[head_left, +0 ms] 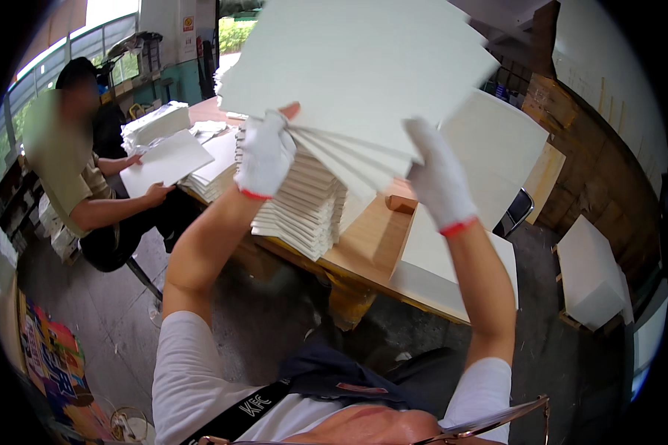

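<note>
Several large white board sheets (356, 67) are lifted above the table, fanned apart along their near edge. My left hand (266, 157), in a white glove with a red cuff, grips their near left corner, a bare thumb tip showing on top. The gloved right hand (441, 178) is closed on the near right edge, where the sheets spread into separate layers. Under my left hand stands a tall, uneven stack of white sheets (300, 211) at the table's near edge. The raised sheets hide the far part of the table.
On the wooden table (371, 241), more white boards (490, 141) lie to the right. At left, a seated person (82, 163) holds a white sheet (169, 159) beside other piles. A block of white boards (590, 271) rests on the floor at far right. A colourful printed box (56, 363) is lower left.
</note>
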The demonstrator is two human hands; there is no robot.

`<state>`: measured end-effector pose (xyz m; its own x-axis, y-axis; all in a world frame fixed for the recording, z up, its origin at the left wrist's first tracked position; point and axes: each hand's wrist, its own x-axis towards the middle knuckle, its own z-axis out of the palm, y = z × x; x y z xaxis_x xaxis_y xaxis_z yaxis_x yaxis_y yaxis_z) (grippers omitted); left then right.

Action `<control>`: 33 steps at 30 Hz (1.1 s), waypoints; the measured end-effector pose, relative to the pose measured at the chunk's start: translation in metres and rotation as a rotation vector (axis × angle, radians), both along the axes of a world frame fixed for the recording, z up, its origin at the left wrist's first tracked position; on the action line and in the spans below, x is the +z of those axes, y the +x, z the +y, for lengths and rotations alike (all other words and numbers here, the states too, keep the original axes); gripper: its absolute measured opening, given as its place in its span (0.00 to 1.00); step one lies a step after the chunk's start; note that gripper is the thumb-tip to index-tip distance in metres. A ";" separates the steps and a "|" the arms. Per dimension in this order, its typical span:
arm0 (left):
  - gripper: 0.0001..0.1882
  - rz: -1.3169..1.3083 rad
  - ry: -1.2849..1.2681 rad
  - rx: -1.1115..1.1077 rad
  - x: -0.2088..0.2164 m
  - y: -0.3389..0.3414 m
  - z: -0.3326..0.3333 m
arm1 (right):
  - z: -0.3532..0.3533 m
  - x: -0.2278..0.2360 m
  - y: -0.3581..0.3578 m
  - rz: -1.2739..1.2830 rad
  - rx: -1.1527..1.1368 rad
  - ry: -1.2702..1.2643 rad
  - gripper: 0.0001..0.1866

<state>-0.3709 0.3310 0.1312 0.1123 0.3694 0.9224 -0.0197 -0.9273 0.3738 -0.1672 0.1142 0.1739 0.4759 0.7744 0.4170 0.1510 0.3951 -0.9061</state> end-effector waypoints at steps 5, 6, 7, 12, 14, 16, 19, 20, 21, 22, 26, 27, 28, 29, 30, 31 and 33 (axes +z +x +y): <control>0.13 -0.474 -0.755 -0.628 0.064 0.025 0.033 | 0.110 0.038 -0.010 0.361 0.110 0.052 0.32; 0.13 -0.504 -0.846 -0.624 0.066 0.035 0.042 | 0.128 0.036 0.006 0.363 0.145 0.013 0.32; 0.13 -0.536 -0.931 -0.615 0.065 0.044 0.053 | 0.148 0.030 0.024 0.364 0.186 -0.023 0.32; 0.21 -0.326 -1.259 -0.908 0.014 0.044 0.116 | 0.187 -0.013 0.053 0.397 0.253 -0.232 0.19; 0.19 -0.328 -1.230 -0.803 0.016 0.046 0.098 | 0.181 -0.022 0.042 0.483 0.185 -0.165 0.18; 0.18 -0.305 -1.192 -0.771 0.016 0.047 0.099 | 0.170 -0.030 0.032 0.470 0.166 -0.018 0.19; 0.19 -0.308 -1.183 -0.826 0.010 0.042 0.112 | 0.156 -0.041 0.017 0.414 0.175 0.035 0.20; 0.19 -0.283 -1.181 -0.825 0.013 0.043 0.110 | 0.155 -0.041 0.017 0.417 0.176 0.056 0.20; 0.19 -0.267 -1.183 -0.821 0.015 0.042 0.104 | 0.153 -0.041 0.017 0.419 0.179 0.070 0.20; 0.19 -0.251 -1.185 -0.816 0.015 0.041 0.100 | 0.152 -0.043 0.018 0.420 0.183 0.083 0.19; 0.22 -0.259 -1.140 -0.780 0.020 0.042 0.067 | 0.151 -0.053 0.027 0.380 0.132 0.045 0.18; 0.23 -0.240 -1.119 -0.774 0.021 0.040 0.072 | 0.149 -0.049 0.022 0.386 0.114 0.054 0.18; 0.23 -0.234 -1.105 -0.828 0.022 0.037 0.075 | 0.150 -0.048 0.020 0.385 0.123 0.050 0.17; 0.23 -0.229 -1.091 -0.881 0.022 0.034 0.077 | 0.152 -0.046 0.019 0.384 0.133 0.045 0.17; 0.23 -0.231 -1.087 -0.928 0.020 0.031 0.078 | 0.156 -0.048 0.018 0.386 0.145 0.027 0.17; 0.23 -0.224 -1.069 -0.906 0.022 0.028 0.076 | 0.155 -0.044 0.011 0.368 0.173 0.028 0.13; 0.24 -0.243 -1.175 -0.957 0.019 0.042 0.071 | 0.161 -0.058 0.033 0.309 0.109 0.101 0.08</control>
